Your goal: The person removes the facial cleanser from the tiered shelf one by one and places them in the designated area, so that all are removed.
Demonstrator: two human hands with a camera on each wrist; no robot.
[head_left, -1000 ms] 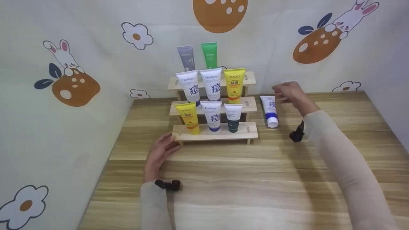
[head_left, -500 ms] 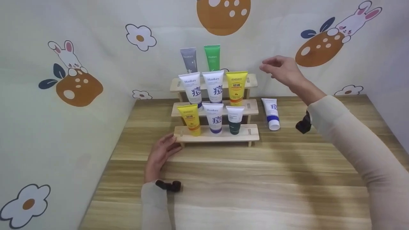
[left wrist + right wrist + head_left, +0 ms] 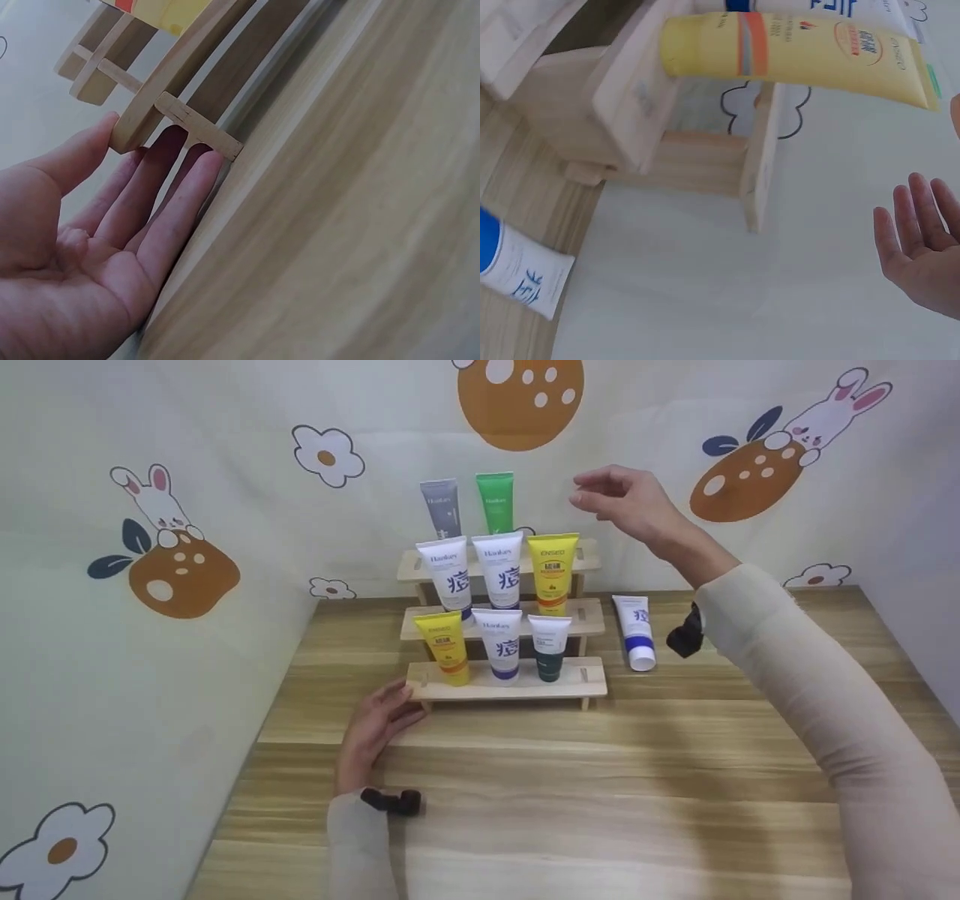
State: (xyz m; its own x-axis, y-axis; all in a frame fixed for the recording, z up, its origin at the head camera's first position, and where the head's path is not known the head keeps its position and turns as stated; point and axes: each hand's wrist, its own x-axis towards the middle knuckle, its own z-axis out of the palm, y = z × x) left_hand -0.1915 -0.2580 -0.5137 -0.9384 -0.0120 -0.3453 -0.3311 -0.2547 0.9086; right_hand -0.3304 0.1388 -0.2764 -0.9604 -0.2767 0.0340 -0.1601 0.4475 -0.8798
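A three-step wooden rack (image 3: 517, 690) carries standing squeeze tubes. My left hand (image 3: 375, 727) holds the left end of its lowest step; in the left wrist view the thumb lies on the board's corner and the fingers reach beneath. Grey (image 3: 441, 506) and green tubes (image 3: 496, 502) stand on the top step. The middle one bears two white tubes (image 3: 444, 574) and a yellow tube (image 3: 553, 574); the lowest has a yellow tube (image 3: 444, 649), a white tube (image 3: 497, 641) and a small white-and-green tube (image 3: 550, 645). Raised right of the top step, my right hand (image 3: 630, 506) holds nothing, fingers loosely extended.
Right of the rack, a white tube with a blue band (image 3: 636, 626) lies on the wood-grain table (image 3: 525, 780). A patterned cloth (image 3: 390, 405) hangs close behind the rack and along the sides.
My right hand has risen from beside the lying tube and moved left toward the rack's top step. The left hand stays at the rack's lower left end.
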